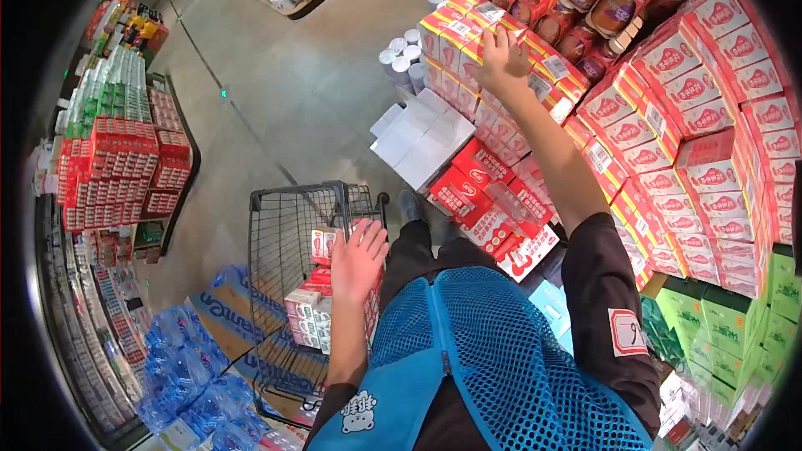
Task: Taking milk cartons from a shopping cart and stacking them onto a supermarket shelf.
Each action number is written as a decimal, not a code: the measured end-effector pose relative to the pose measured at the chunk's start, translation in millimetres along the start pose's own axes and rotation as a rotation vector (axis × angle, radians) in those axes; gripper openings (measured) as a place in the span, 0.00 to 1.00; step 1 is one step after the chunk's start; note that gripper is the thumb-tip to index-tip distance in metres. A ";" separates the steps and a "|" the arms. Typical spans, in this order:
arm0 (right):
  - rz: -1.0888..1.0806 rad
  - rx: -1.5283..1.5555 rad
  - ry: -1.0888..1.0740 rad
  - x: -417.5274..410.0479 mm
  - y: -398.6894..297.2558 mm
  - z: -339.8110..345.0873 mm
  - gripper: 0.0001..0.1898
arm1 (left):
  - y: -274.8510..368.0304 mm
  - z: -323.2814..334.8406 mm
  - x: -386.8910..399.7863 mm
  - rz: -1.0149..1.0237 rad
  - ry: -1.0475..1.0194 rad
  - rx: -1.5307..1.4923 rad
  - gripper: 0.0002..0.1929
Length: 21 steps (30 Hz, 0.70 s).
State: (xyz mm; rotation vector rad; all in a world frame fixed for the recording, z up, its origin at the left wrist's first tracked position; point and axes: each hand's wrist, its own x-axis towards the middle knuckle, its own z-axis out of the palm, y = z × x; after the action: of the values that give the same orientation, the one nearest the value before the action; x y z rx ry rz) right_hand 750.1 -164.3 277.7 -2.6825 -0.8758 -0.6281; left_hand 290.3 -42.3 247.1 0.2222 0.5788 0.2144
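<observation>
My right hand (503, 64) reaches over a stack of red, white and yellow drink cartons (460, 26), its fingers spread at the stack's top. I cannot tell whether the fingertips touch the wrap. Nothing shows in that hand. Over the right side of a wire shopping cart (294, 200), my left hand (360, 260) is raised with its fingers apart and holds nothing. Below and beside it in the cart are red-and-white carton packs (307, 313), partly hidden by my forearm. A single small carton pack (324, 244) shows higher in the cart.
Bottled brown drinks (589, 0) stand behind the carton stack, and more cartons (667, 125) rise at right. Red boxes (482, 185) and white boxes (426, 134) sit low by my legs. Blue-wrapped bottle packs (182, 351) lie left of the cart. A display island (125, 163) stands far left.
</observation>
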 end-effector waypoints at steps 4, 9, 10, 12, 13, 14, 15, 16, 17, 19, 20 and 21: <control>-0.054 -0.006 0.075 -2.6 5.7 12.7 0.42 | -6.5 -18.9 -18.6 0.046 0.091 -0.003 0.32; -0.073 -0.001 0.090 -1.3 8.9 13.0 0.41 | -16.9 -26.2 -39.6 0.071 0.113 -0.040 0.32; -0.076 0.005 0.065 -1.1 9.2 11.0 0.41 | -19.0 -26.3 -43.4 0.085 0.111 -0.034 0.32; -0.087 -0.017 0.076 -0.9 8.8 4.7 0.39 | -21.8 -26.8 -49.7 0.089 0.142 -0.051 0.33; -0.107 -0.007 0.071 -1.8 8.9 -0.5 0.39 | -22.8 -28.3 -53.1 0.098 0.182 -0.066 0.33; -0.041 0.022 -0.098 -2.4 10.2 -8.0 0.40 | -24.1 -30.5 -55.8 0.117 0.166 -0.087 0.33; 0.007 0.058 -0.239 -2.8 8.1 -16.0 0.41 | -24.2 -34.0 -57.1 0.097 0.150 -0.088 0.33; 0.028 0.181 -0.279 -5.0 5.8 -25.6 0.38 | -24.1 -38.0 -62.5 0.089 0.113 -0.088 0.33; 0.006 0.342 -0.228 -14.8 1.6 -36.4 0.35 | -23.8 -42.9 -68.1 0.127 0.184 -0.118 0.33; -0.199 0.403 0.085 -44.1 -8.4 -61.6 0.28 | -23.9 -53.5 -74.9 0.127 0.107 -0.032 0.33; -0.156 0.529 0.020 -68.9 -15.2 -75.8 0.26 | -25.8 -59.1 -82.4 0.148 0.161 -0.060 0.33; -0.156 0.659 -0.007 -95.4 -21.0 -91.8 0.23 | -27.0 -64.3 -87.3 0.149 0.165 -0.057 0.33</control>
State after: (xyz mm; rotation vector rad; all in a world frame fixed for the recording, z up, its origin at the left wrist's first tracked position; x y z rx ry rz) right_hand 638.6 -228.5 315.1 -2.0403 -1.0742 -0.2856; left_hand 186.7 -81.4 232.5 0.1936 0.7199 0.3959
